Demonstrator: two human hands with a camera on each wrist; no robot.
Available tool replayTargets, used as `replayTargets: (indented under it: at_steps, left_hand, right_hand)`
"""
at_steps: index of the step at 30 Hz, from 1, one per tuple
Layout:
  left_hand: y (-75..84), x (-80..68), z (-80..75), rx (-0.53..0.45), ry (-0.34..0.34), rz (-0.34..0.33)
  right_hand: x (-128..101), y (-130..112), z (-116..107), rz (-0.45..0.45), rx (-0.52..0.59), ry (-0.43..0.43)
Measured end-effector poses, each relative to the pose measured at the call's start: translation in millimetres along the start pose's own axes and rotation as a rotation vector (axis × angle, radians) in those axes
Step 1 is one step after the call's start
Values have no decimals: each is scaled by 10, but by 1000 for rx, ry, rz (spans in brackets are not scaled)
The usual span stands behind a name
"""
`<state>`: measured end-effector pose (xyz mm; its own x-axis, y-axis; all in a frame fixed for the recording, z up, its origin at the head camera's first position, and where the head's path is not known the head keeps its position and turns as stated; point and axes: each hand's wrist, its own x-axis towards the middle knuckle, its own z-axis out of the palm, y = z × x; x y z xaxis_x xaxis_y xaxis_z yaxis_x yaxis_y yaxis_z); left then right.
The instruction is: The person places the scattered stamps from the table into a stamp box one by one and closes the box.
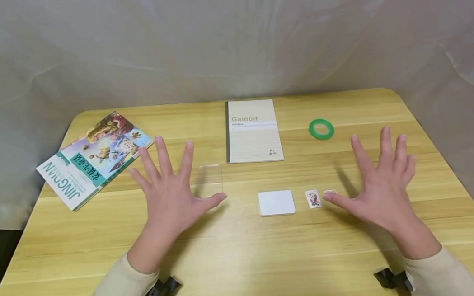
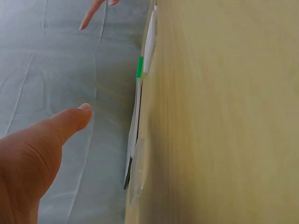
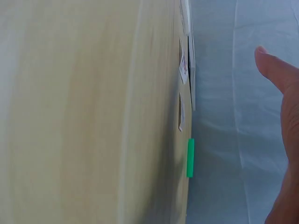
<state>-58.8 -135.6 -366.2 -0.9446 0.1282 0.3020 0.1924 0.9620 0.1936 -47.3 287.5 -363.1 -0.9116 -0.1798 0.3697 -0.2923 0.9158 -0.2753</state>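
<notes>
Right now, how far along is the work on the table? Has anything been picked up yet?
Nothing looks done yet. The white card stack, the small picture card and the clear plastic case all lie flat on the table. In hand: nothing; the left hand and right hand hover with spread fingers, no grip on anything. All handling of the cards seems left to do.
</notes>
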Motion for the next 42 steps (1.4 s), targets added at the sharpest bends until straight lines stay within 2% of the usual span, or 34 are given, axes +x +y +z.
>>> replayTargets:
  at_steps: [5, 10, 15, 21, 25, 31, 38, 42]
  left_hand:
    - [46, 4, 41, -62, 76, 54]
    - [116, 13, 75, -129, 133, 108]
    - [219, -12, 133, -212, 125, 139]
    - [350, -36, 203, -341, 141, 203]
    - [435, -60, 241, -414, 110, 206]
    - [526, -101, 296, -480, 32, 205]
    - [631, -166, 343, -560, -122, 127]
    - [677, -197, 364, -604, -177, 88]
  right_hand:
    - [17, 0, 21, -58, 82, 111]
    - [3, 0, 64, -67, 243, 184]
    - [-41, -11, 97, -60, 356, 153]
    - [-76, -80, 110, 56, 433, 37]
    - [-108, -94, 130, 83, 472, -30]
    - [-142, -69, 208, 47, 498, -60]
    - [-157, -107, 234, 56, 504, -142]
    - [-176, -117, 263, 59, 507, -196]
